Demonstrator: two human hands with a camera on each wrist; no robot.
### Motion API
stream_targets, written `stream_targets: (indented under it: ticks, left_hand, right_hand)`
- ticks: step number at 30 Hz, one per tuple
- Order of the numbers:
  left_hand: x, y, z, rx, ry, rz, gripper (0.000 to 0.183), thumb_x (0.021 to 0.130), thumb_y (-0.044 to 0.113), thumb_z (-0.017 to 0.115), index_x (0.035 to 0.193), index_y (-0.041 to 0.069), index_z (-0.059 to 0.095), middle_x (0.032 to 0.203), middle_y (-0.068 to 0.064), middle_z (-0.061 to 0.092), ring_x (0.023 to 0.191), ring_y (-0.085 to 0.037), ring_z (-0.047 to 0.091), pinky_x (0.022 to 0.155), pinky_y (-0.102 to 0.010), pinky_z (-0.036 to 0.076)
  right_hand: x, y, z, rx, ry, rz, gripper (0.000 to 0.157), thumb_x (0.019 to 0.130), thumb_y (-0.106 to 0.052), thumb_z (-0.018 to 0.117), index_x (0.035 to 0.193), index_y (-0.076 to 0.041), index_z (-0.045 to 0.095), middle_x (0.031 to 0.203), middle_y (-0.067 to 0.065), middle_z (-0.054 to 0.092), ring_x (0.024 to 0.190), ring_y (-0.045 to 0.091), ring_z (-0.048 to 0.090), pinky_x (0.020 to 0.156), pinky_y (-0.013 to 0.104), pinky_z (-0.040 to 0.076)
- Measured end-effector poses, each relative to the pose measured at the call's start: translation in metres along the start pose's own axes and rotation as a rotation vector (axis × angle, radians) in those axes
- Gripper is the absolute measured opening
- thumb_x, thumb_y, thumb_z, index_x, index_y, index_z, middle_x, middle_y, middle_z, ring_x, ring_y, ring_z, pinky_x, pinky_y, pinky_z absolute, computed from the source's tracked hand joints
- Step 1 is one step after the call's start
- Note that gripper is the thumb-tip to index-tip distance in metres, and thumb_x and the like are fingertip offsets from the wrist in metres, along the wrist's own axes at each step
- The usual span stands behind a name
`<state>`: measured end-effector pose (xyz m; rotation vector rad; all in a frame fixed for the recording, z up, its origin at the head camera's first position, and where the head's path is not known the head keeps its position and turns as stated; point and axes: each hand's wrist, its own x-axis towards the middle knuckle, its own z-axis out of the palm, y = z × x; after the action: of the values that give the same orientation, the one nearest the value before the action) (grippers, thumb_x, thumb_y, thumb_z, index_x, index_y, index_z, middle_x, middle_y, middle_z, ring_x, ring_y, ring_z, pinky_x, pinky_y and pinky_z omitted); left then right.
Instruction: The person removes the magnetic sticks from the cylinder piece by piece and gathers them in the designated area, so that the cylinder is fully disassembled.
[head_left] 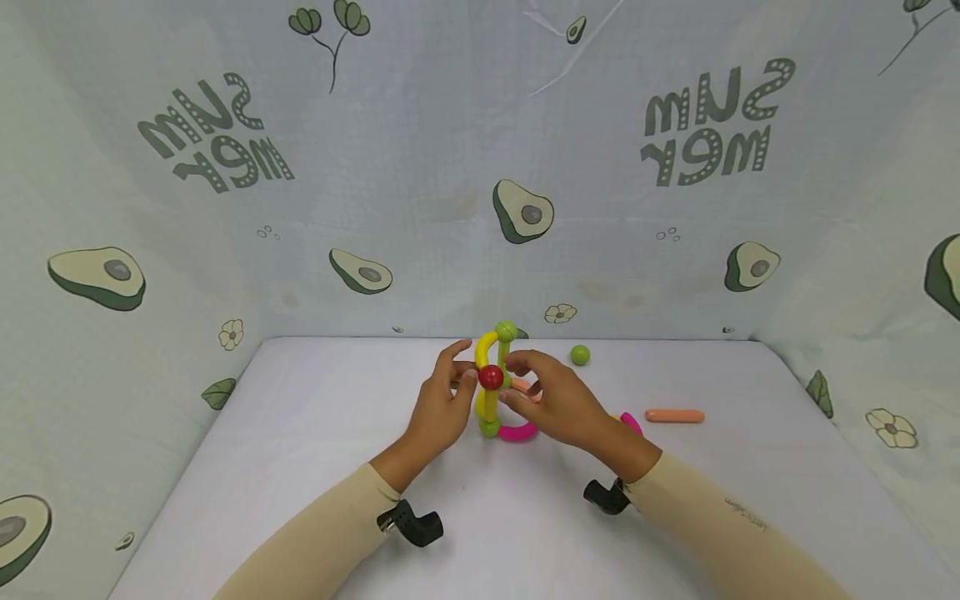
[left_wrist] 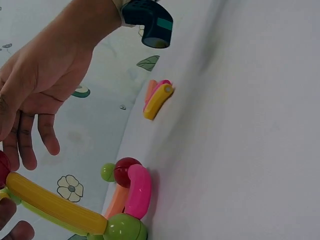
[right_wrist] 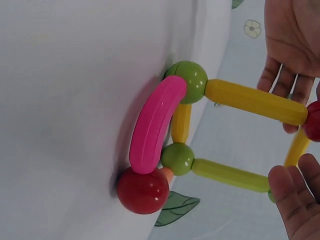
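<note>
A frame of toy rods and balls stands on the white table between both hands. Its raised red ball [head_left: 491,377] joins a straight yellow rod [right_wrist: 255,100] and a curved yellow rod [head_left: 484,348] rising to a green ball [head_left: 507,331]. My left hand [head_left: 441,407] pinches that red ball from the left. On the other side, my right hand [head_left: 564,402] has its fingers spread loosely, tips close by the green rod [right_wrist: 230,175]. Low down, a curved pink rod [right_wrist: 157,125] links a green ball to a second red ball [right_wrist: 142,190].
A loose green ball [head_left: 580,355] lies near the table's back edge. To the right lies an orange rod [head_left: 675,416]. A loose pink rod [head_left: 632,422] shows partly behind the right wrist, beside a yellow rod [left_wrist: 158,101]. Printed cloth walls surround the table.
</note>
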<state>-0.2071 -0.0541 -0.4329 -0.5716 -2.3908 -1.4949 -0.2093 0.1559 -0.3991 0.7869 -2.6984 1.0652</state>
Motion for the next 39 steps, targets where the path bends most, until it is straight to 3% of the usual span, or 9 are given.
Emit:
stream_targets:
  ticks: [9,14,24,31,35,39]
  left_hand:
    - [0.012,-0.002,-0.002,-0.22,-0.031,-0.169,0.046,0.109,0.022,0.054,0.152,0.013,0.042,0.113,-0.008,0.072,0.104,-0.022,0.069,0.101,-0.049,0.05]
    - [0.015,-0.001,-0.002,-0.271,-0.033,-0.237,0.044,0.108,0.026,0.055,0.15,0.02,0.044,0.108,-0.004,0.073,0.104,-0.021,0.068,0.1,-0.048,0.048]
    - [0.018,0.0,-0.002,-0.308,-0.029,-0.283,0.041,0.108,0.029,0.056,0.147,0.019,0.049,0.103,-0.003,0.075,0.104,-0.021,0.065,0.097,-0.044,0.051]
    - [0.019,-0.002,-0.003,-0.29,-0.054,-0.239,0.042,0.108,0.028,0.055,0.149,0.018,0.047,0.107,-0.005,0.074,0.104,-0.021,0.067,0.098,-0.045,0.05]
    - [0.021,-0.008,-0.006,-0.192,-0.102,-0.136,0.043,0.109,0.023,0.052,0.151,0.019,0.046,0.121,-0.008,0.068,0.108,-0.02,0.066,0.099,-0.044,0.051]
    - [0.025,-0.017,-0.01,-0.087,-0.152,-0.015,0.043,0.109,0.017,0.051,0.152,0.018,0.048,0.141,-0.006,0.057,0.115,-0.02,0.059,0.098,-0.041,0.049]
  right_hand:
    - [0.006,-0.006,0.009,0.036,0.014,0.013,0.055,0.09,-0.025,0.082,0.135,-0.006,0.057,0.121,0.005,0.066,0.111,0.025,0.062,0.086,0.04,0.058]
    - [0.008,-0.006,0.013,0.045,0.008,0.009,0.054,0.09,-0.024,0.082,0.134,-0.007,0.057,0.121,0.004,0.067,0.11,0.029,0.063,0.085,0.04,0.058]
    - [0.009,-0.007,0.016,0.057,0.003,0.012,0.048,0.091,-0.021,0.081,0.131,-0.009,0.057,0.12,0.003,0.068,0.104,0.025,0.065,0.083,0.038,0.059]
    - [0.01,-0.006,0.015,0.053,0.016,-0.008,0.045,0.091,-0.023,0.081,0.129,-0.009,0.059,0.12,0.004,0.067,0.104,0.028,0.064,0.081,0.041,0.06]
    - [0.013,-0.004,0.011,-0.005,0.058,-0.021,0.048,0.093,-0.032,0.078,0.132,-0.009,0.061,0.137,0.008,0.058,0.118,0.029,0.056,0.086,0.046,0.058]
    - [0.022,-0.002,0.005,-0.076,0.063,-0.004,0.065,0.096,-0.044,0.071,0.146,-0.009,0.051,0.157,0.012,0.039,0.143,0.034,0.035,0.1,0.059,0.048]
